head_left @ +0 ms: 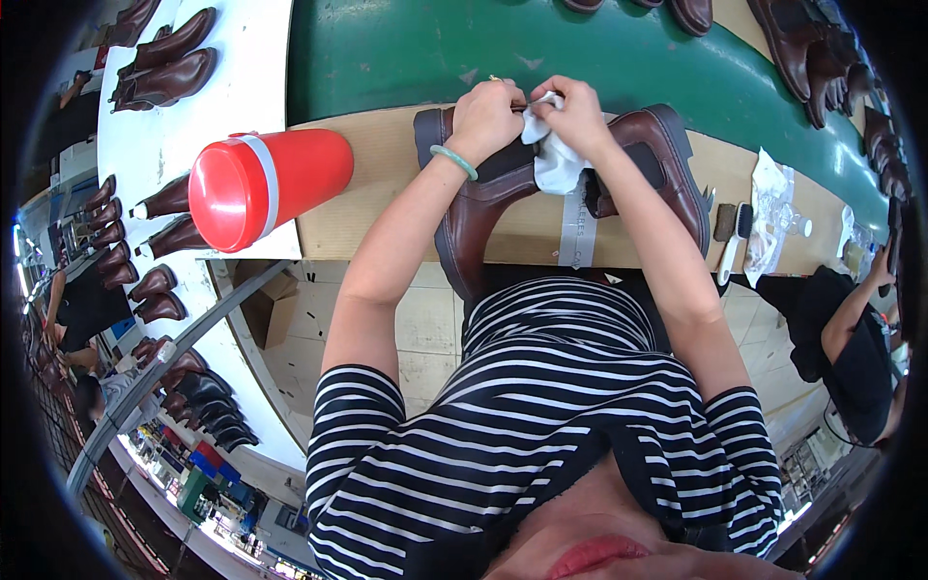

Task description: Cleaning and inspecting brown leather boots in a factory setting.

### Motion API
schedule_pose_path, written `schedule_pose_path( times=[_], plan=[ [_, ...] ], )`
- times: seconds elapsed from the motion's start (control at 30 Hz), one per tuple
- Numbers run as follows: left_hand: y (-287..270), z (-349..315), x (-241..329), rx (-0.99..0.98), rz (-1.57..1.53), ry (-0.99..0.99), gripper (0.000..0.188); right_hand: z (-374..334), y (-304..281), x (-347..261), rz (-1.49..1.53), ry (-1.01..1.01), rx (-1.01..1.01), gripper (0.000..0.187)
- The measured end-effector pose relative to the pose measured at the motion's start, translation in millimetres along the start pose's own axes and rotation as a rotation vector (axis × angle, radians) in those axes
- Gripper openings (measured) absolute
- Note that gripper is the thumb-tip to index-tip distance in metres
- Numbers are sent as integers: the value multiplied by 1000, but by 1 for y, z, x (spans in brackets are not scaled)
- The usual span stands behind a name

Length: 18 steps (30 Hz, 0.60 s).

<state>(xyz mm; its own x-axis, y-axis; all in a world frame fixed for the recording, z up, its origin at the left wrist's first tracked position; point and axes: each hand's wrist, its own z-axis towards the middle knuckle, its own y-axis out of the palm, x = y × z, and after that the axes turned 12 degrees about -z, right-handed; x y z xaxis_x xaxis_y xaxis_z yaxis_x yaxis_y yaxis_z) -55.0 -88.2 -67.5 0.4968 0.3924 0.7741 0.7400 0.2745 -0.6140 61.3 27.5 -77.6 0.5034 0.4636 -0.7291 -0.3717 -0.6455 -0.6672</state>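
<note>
Brown boot (483, 205) was partly covered by curled left hand (488, 118), grip unclear.
White cloth (558, 169) was pinched by right hand (576, 118); boot was glossy, dark-soled.

Two hands: one left hand (486, 121), one right hand (572, 118). Between them, one white cloth (559, 166). Nearest them, two brown boots (464, 220), one per hand. Left of the left hand, one red jug (309, 169). Right of the right hand, one brush (734, 244), one brown block (726, 222), at least one clear bottle (790, 220).
</note>
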Motion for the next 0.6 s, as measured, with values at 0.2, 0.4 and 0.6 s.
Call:
schedule_pose_path(
  times=[0.2,0.4,0.6],
  plan=[
    [-11,5,-15,6,-454,-32,26,-22,-116,-7,403,227,-205,26],
    [-93,-50,-34,510,-1186,104,15,-128,-257,74,731,154,-133,24],
    [-98,-181,-23,377,-842,-406,26,-247,-246,132,660,563,-44,25]
  ],
)
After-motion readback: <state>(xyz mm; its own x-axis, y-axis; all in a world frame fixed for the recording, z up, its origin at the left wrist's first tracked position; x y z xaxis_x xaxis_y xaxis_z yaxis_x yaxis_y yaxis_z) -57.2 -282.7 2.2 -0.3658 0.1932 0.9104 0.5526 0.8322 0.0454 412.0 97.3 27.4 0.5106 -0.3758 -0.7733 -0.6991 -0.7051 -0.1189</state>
